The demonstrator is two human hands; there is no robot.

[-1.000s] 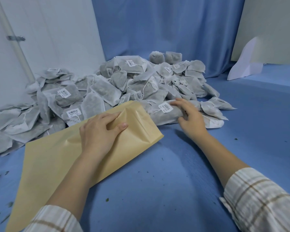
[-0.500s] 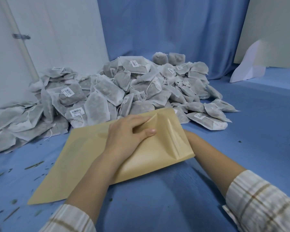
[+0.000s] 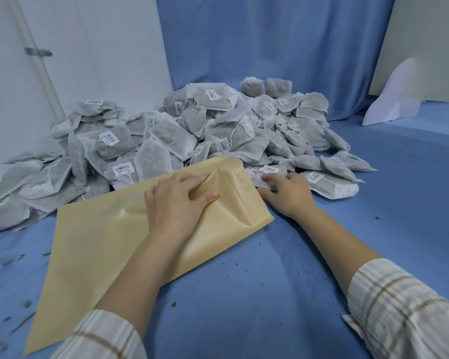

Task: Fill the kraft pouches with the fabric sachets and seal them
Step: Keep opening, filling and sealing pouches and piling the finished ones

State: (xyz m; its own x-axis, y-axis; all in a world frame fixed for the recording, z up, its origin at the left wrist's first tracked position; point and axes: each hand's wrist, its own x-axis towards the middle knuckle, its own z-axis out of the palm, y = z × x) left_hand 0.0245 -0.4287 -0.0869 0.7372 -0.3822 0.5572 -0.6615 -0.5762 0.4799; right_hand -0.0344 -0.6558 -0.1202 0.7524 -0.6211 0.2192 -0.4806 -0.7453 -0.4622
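1. Kraft pouch lies flat on the blue table cover, a little left of the centre of the view. Its long body runs from the 7 o'clock corner up toward 1 o'clock, and its far end touches the foot of the sachet pile. The paper is creased and pushed up near that far end.

2. Left hand rests on the far part of the pouch. Its fingers are curled and press into the paper, and the thumb lies along the surface, so a fold of the paper is bunched under the hand.

3. Right hand is just beside the pouch, at its 3 o'clock side, at the near edge of the pile. Its fingers are blurred; they reach onto a white sachet with a label, but I cannot tell if they already close round it or only touch it.

4. Fabric sachets make a large grey-white heap at 12 o'clock from the pouch, spreading to 9 o'clock along the white wall. Many carry small barcode labels and strings.

5. Blue curtain hangs behind the heap. A white folded sheet stands at 2 o'clock, well apart. Both striped sleeves show at the bottom edge.
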